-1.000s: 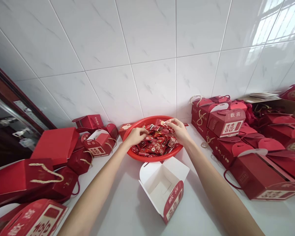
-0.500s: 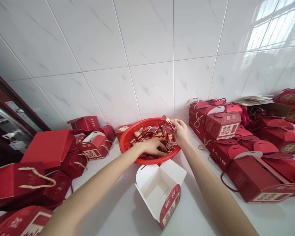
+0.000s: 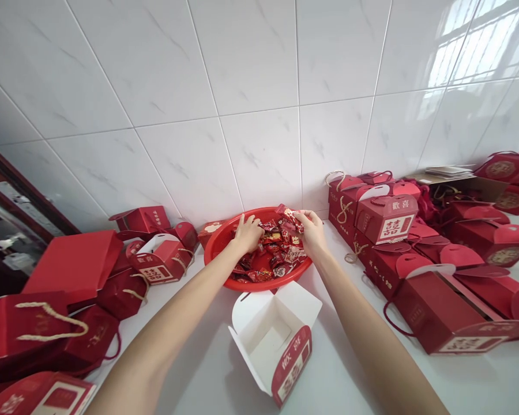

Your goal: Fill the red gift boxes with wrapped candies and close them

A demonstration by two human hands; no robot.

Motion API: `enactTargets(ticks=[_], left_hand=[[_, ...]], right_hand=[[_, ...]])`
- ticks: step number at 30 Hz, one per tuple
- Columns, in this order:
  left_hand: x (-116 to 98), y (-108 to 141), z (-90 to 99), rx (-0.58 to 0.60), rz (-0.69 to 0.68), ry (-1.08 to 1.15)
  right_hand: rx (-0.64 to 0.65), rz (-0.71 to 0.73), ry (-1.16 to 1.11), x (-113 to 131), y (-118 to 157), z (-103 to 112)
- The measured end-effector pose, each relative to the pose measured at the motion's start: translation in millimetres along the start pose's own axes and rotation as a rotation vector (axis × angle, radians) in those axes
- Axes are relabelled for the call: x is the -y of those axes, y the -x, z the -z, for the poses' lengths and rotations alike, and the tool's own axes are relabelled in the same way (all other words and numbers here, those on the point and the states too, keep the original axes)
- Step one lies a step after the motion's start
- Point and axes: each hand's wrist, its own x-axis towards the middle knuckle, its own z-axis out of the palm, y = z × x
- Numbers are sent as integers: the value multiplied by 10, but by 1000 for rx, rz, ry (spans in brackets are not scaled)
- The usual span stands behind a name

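Observation:
My right hand (image 3: pixel 311 233) pinches a red wrapped candy (image 3: pixel 289 218) above the right side of a red plastic basket (image 3: pixel 259 285). Inside the basket lie many wrapped candies (image 3: pixel 271 257), mostly red. Over its left part is my left hand (image 3: pixel 248 235), fingers a little apart and bent down among the sweets; the tips are partly hidden and I see nothing held. In front of the basket stands an open gift box (image 3: pixel 270 346) with a white inside and a red printed front. Its flaps are folded out, and nothing shows inside it.
Red boxes with rope handles (image 3: pixel 158 256) crowd the left side of the white table (image 3: pixel 199 369). More red boxes (image 3: pixel 450 311) are stacked on the right, beside a cardboard carton (image 3: pixel 484 187). A tiled wall (image 3: pixel 259 155) rises behind the basket.
My left hand has moved left and farther back within the basket, uncovering candies at the front. My right hand still holds its candy at about the same place. The view has shifted slightly.

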Motion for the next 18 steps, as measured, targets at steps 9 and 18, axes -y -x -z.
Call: enactTargets(ticks=[9,18], left_hand=[[-167,-134,-9,7,-287,118],[-250,-310,-198,117,-276,241]], right_hand=[[8,-13,-1,-21,-26,-5],[39,4,19,-43,-27,23]])
